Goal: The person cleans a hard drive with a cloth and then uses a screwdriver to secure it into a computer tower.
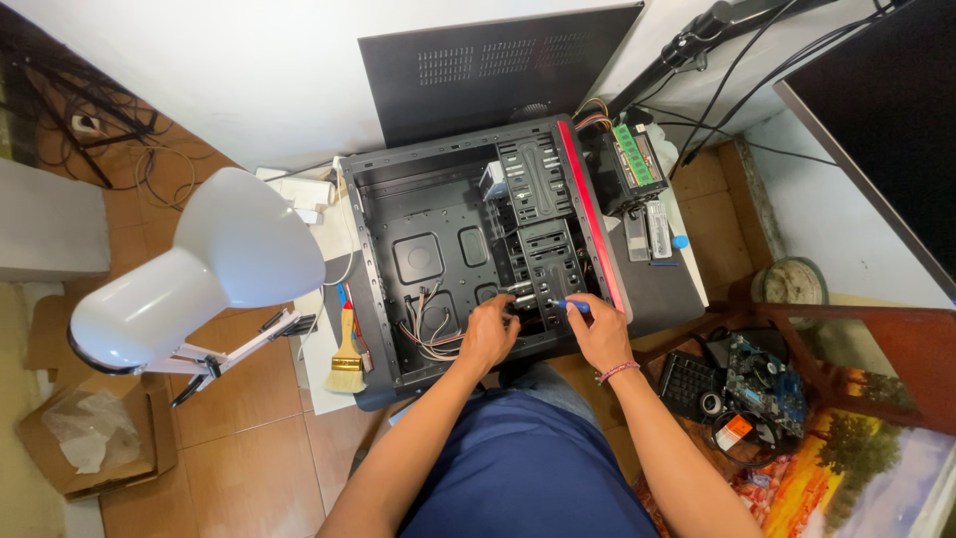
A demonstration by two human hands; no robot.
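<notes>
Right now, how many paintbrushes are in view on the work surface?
1. The paintbrush lies left of the open computer case, bristles toward the person, below the lamp. Others could be hidden under the lamp shade.

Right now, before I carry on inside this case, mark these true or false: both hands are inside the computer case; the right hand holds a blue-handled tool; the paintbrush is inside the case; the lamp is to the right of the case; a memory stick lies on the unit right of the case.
1. Both hands are at the open computer case: true; left hand and right hand work at its near drive bays.
2. The right hand holds a blue-handled tool: true.
3. The paintbrush is inside the case: false; it lies outside, left of it.
4. The white lamp is to the right: false; it is left.
5. A green memory stick lies on the unit to the right: true.
</notes>
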